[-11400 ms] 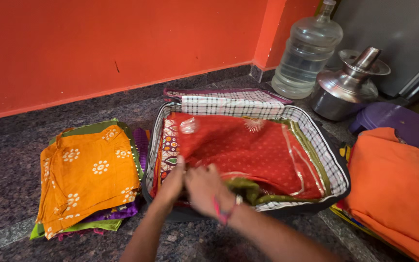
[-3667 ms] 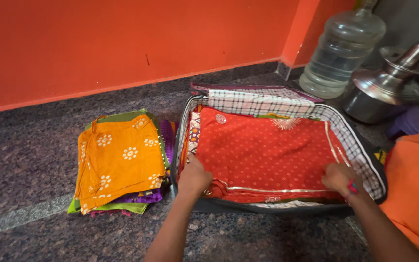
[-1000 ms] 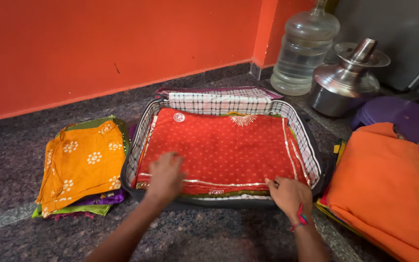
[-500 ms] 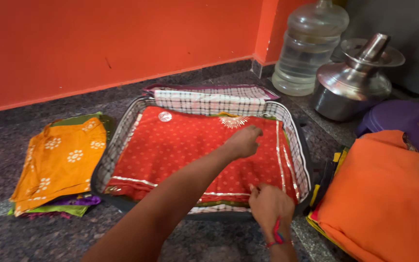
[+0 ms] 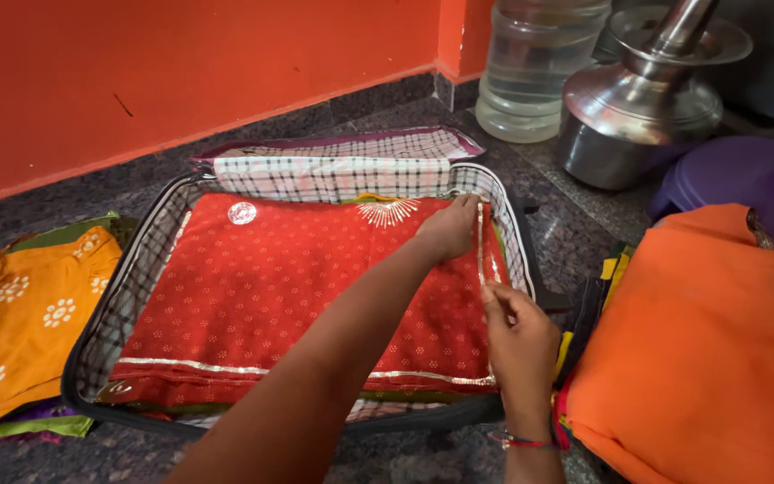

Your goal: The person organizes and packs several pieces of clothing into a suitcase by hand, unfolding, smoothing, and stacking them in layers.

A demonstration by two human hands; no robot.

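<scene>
A folded red cloth with small gold dots and silver trim (image 5: 288, 287) lies flat in an open suitcase with checked lining (image 5: 141, 273) on the stone floor. My left hand (image 5: 450, 229) reaches across to the cloth's far right corner and presses on it, fingers bent. My right hand (image 5: 517, 336) sits at the cloth's right edge by the silver trim, fingertips touching the fabric next to the suitcase wall. Green cloth shows under the red one at the front edge.
A pile of folded clothes topped by an orange piece with white flowers (image 5: 20, 323) lies left of the suitcase. A large orange folded cloth (image 5: 700, 350) lies right. Behind are a water jar (image 5: 530, 67), a steel pot (image 5: 642, 99) and a purple lid (image 5: 745, 179).
My left hand has slid from the cloth's front left across to its far right corner. My right hand has moved from the front edge up along the right side. The view has shifted right.
</scene>
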